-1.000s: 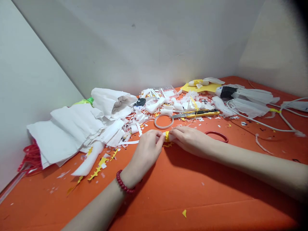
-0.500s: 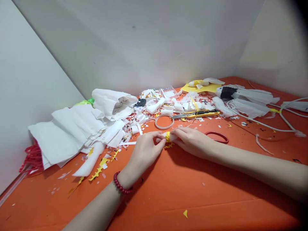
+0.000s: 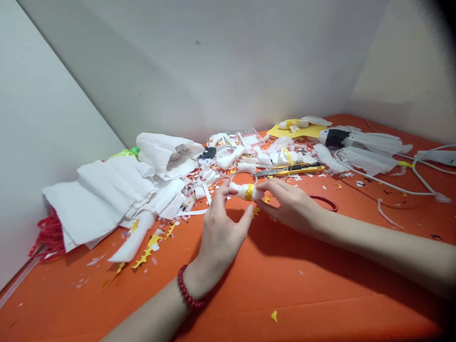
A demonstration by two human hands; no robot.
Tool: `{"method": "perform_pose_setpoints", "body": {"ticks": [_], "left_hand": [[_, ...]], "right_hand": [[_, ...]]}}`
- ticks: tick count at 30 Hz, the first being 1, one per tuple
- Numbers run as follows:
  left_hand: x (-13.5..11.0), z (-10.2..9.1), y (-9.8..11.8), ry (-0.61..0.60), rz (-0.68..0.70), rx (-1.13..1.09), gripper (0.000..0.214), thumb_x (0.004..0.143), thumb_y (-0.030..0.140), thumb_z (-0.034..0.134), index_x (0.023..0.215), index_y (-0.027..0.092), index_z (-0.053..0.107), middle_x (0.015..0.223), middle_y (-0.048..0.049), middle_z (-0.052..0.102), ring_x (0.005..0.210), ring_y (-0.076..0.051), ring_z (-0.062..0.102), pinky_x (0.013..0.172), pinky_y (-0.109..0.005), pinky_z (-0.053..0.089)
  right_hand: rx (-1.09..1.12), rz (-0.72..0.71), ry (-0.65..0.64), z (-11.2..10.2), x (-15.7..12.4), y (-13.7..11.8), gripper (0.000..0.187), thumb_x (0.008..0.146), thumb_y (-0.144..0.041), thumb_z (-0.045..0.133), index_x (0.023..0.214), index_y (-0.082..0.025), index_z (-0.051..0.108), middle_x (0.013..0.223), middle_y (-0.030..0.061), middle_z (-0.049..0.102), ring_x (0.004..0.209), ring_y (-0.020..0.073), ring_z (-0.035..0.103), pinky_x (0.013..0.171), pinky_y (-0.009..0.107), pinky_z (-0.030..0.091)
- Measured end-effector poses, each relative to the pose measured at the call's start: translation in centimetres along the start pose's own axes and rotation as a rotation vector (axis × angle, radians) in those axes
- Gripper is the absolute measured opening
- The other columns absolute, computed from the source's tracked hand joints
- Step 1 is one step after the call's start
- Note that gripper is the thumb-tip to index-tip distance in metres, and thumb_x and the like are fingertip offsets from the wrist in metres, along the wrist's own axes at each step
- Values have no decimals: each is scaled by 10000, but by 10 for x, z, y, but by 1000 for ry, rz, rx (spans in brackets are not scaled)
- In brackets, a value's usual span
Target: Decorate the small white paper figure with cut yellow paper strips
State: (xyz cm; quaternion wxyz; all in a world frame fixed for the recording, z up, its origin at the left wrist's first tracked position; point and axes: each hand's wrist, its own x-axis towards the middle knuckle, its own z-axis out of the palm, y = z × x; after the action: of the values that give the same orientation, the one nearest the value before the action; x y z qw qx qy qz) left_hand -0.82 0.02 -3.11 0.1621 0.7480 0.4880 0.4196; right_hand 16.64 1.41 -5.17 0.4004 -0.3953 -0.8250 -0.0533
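My right hand (image 3: 290, 203) pinches the right end of a small white roll (image 3: 238, 191) between thumb and fingers. Around the roll's middle goes a yellow paper band (image 3: 249, 192) with a jagged edge. At the left end, the fingertips of my left hand (image 3: 224, 232) touch or nearly touch the roll, while its thumb stands well apart. A cut yellow paper strip (image 3: 257, 211) lies under the hands. Just behind them is a clear ring like a tape roll (image 3: 243, 171), partly covered by the white roll. A red loop handle (image 3: 329, 202) shows behind my right forearm.
A yellow box cutter (image 3: 295, 169) lies among white scraps (image 3: 231, 156). Stacked white sheets (image 3: 103, 194) and red string (image 3: 50, 232) are at left. At right are a black-banded white figure (image 3: 337, 137) and a white cable (image 3: 381, 180). Walls border the orange table (image 3: 313, 289).
The roll has been raised slightly away from me. My left thumb has come off it and the left hand has opened; my right hand still holds the other end.
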Motion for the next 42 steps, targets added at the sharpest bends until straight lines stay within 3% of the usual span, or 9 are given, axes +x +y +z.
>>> {"method": "perform_pose_setpoints", "body": {"ticks": [3, 8, 12, 26, 35, 42], "left_hand": [[-2, 1, 2, 85, 54, 45, 387, 732, 263, 642, 1062, 186, 453, 1302, -123, 467, 1195, -221, 456, 970, -394, 418], [-3, -1, 1, 86, 221, 188, 359, 770, 249, 608, 1113, 177, 531, 1224, -94, 541, 1156, -204, 486, 998, -372, 401], [-4, 2, -1, 95, 268, 220, 375, 774, 256, 606, 1128, 146, 554, 1212, -113, 546, 1119, -208, 516, 973, -357, 429], [-5, 4, 5, 113, 234, 193, 313, 774, 257, 600, 1054, 118, 606, 1232, -134, 541, 1106, -210, 537, 955, -349, 450], [3, -5, 2, 87, 52, 25, 160, 806, 230, 557, 903, 145, 652, 1099, -93, 616, 1048, -186, 565, 938, -354, 457], [3, -4, 1, 98, 126, 91, 191, 797, 209, 561, 944, 145, 665, 1127, -98, 610, 1043, -198, 574, 938, -357, 459]], "right_hand": [[-14, 6, 53, 0, 0, 1, 44, 791, -132, 512, 815, -164, 493, 765, 57, 603, 673, 157, 579, 612, 260, 477], [-25, 19, 98, 1, 0, -5, 46, 785, -141, 509, 775, -167, 472, 721, 61, 589, 662, 167, 576, 603, 279, 488], [-35, 13, 106, 3, 1, -11, 57, 786, -137, 499, 754, -163, 458, 698, 64, 581, 645, 162, 564, 585, 273, 486], [-151, -17, 74, 4, -1, -13, 92, 832, -158, 460, 740, -162, 455, 686, 68, 568, 648, 165, 528, 591, 264, 451], [-279, -167, 117, 2, 0, -10, 107, 837, -107, 452, 751, -139, 507, 662, 68, 541, 640, 170, 488, 578, 269, 429], [-332, -221, 88, 2, 1, -10, 140, 869, -124, 431, 754, -148, 507, 690, 59, 541, 658, 167, 471, 606, 279, 416]]}}
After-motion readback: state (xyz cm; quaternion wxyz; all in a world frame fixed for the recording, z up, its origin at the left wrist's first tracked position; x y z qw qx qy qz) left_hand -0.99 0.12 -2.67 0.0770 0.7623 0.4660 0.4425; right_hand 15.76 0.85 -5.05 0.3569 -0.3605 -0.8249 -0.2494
